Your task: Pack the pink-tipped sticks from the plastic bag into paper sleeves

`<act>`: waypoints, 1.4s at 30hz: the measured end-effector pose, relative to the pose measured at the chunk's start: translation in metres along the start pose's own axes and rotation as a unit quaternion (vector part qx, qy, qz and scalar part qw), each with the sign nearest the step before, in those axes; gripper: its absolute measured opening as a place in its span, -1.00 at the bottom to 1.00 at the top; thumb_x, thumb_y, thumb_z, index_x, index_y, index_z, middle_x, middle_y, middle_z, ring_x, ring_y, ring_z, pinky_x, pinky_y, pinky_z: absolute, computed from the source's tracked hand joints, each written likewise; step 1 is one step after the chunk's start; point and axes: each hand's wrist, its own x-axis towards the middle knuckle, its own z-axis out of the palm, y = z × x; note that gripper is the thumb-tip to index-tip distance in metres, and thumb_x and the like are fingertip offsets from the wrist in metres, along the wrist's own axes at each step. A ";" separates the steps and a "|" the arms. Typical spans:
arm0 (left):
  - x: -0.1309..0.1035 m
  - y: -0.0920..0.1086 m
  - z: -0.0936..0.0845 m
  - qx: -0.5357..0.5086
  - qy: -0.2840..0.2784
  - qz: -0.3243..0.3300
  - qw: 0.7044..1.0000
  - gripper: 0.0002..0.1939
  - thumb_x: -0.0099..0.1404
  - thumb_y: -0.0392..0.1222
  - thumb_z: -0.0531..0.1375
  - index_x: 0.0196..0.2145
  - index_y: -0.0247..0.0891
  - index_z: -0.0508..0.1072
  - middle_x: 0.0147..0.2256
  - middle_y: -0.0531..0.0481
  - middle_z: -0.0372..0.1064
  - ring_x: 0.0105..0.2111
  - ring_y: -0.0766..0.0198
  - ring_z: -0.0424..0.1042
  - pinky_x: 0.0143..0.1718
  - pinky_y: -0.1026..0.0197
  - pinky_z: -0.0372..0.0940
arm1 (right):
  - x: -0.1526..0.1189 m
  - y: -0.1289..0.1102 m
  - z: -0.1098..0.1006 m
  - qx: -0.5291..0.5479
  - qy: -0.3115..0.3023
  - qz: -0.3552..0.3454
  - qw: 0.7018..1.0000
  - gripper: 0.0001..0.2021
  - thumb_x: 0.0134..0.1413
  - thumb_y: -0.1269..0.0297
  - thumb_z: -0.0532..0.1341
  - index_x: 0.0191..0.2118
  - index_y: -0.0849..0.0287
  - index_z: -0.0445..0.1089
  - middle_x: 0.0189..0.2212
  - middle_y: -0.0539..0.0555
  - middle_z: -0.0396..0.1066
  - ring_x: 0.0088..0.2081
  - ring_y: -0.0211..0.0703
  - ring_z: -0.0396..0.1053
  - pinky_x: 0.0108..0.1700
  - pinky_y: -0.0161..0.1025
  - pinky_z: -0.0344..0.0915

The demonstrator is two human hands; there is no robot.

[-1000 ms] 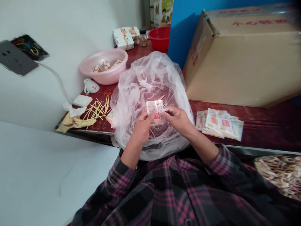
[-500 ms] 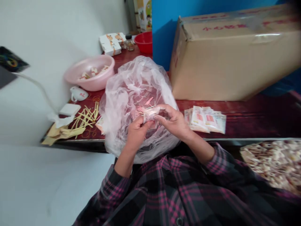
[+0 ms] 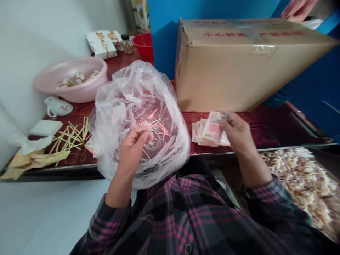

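A small transparent packet (image 3: 212, 127) with a pink block inside is pinched at its upper right corner by my right hand (image 3: 237, 132), over a pile of similar packets (image 3: 196, 133) on the table. My left hand (image 3: 132, 147) is above the near left part of a crumpled clear plastic bag (image 3: 172, 102), thumb and fingertips pressed together. Whether those fingertips hold anything is too small to tell. Loose pink sticks (image 3: 162, 129) lie inside the open bag, just right of the left fingertips.
Behind the packets stands a large cardboard box (image 3: 225, 74). A pink basin (image 3: 71, 63), white mug (image 3: 58, 107), and pale yellow strips (image 3: 70, 136) are at left. A red bowl (image 3: 143, 46) sits further back. Another person's hand (image 3: 299, 10) shows at upper right.
My right hand has moved right from the bag to the packet pile, carrying a packet. My left hand stays over the bag, now apart from the right. The view has shifted right.
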 end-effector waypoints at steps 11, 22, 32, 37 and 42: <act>0.005 -0.006 -0.107 0.169 0.255 0.076 0.949 -0.77 0.33 -0.08 0.30 -0.10 -0.18 0.59 -0.24 0.01 0.59 -0.30 0.26 0.54 -0.25 0.23 0.43 | -0.013 -0.059 0.058 -0.129 -0.139 -0.251 0.949 -0.67 0.42 0.11 0.20 0.07 0.11 0.63 -0.01 0.21 0.71 0.02 0.12 0.68 0.16 0.06 0.58; -0.003 0.005 -0.114 0.382 0.177 0.271 0.866 -0.79 0.59 -0.19 0.16 0.01 -0.08 0.61 -0.05 -0.10 0.64 0.00 0.11 0.58 0.08 0.01 0.48 | 0.010 -0.114 0.160 -0.486 -0.368 -0.109 0.785 -0.63 0.47 0.04 0.18 0.01 0.14 0.67 0.03 0.31 0.68 0.06 0.28 0.65 -0.03 -0.02 0.50; 0.007 -0.040 0.009 0.541 -0.267 0.175 0.778 -0.74 0.59 -0.20 0.17 0.02 -0.26 0.67 0.04 -0.14 0.64 0.12 -0.01 0.52 0.25 -0.07 0.38 | 0.010 -0.108 0.174 -0.518 -0.388 -0.100 0.756 -0.63 0.46 0.15 0.18 0.13 0.24 0.61 0.07 0.41 0.65 0.16 0.30 0.61 0.12 0.02 0.49; 0.002 -0.036 0.002 0.571 -0.275 0.148 0.759 -0.70 0.60 -0.22 0.12 -0.10 -0.24 0.69 -0.09 -0.15 0.61 0.07 -0.02 0.48 0.14 -0.05 0.35 | 0.009 -0.100 0.176 -0.498 -0.364 -0.122 0.778 -0.66 0.35 0.29 0.22 0.11 0.28 0.60 0.03 0.44 0.66 0.05 0.29 0.65 0.02 0.02 0.53; -0.002 -0.034 -0.002 0.560 -0.249 0.133 0.779 -0.71 0.61 -0.18 0.13 -0.11 -0.21 0.68 -0.10 -0.14 0.62 0.04 -0.01 0.49 0.12 -0.04 0.35 | 0.014 -0.091 0.160 -0.437 -0.353 -0.133 0.817 -0.74 0.35 0.28 0.18 -0.08 0.13 0.65 -0.15 0.24 0.70 -0.13 0.10 0.64 -0.14 -0.12 0.48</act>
